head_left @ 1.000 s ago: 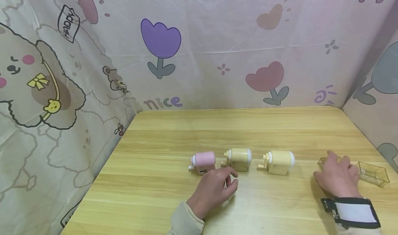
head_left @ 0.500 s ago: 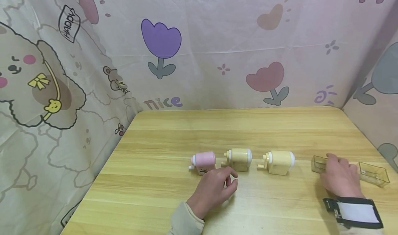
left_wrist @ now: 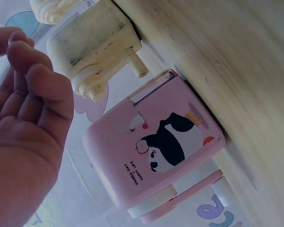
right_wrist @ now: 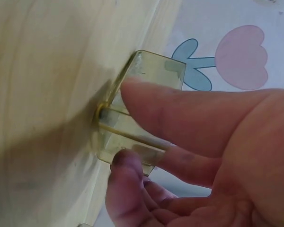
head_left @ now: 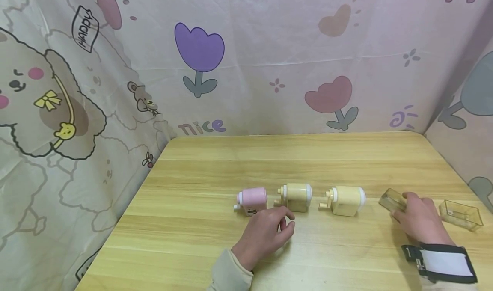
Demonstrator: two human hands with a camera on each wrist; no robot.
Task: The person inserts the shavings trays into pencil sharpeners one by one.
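My right hand (head_left: 421, 220) pinches a clear yellowish shavings drawer (head_left: 392, 200) at the right of the table. The right wrist view shows my thumb on one side of that drawer (right_wrist: 154, 66) and fingers on the other. My left hand (head_left: 265, 233) lies in front of the sharpeners, fingers loosely curled around nothing. Just behind it stands a pink hand-crank pencil sharpener (head_left: 254, 197) with a panda print, seen large in the left wrist view. Two cream crank sharpeners, a middle one (head_left: 296, 197) and a right one (head_left: 346, 201), continue the row.
A second clear yellowish drawer (head_left: 460, 215) lies to the right of my right hand. Everything rests on a wooden table (head_left: 185, 239). Printed cloth (head_left: 250, 68) hangs behind the table and along both sides.
My right hand has shifted the drawer to the left and turned it, so more of it shows beyond the fingers. The left hand and the sharpeners stay where they were.
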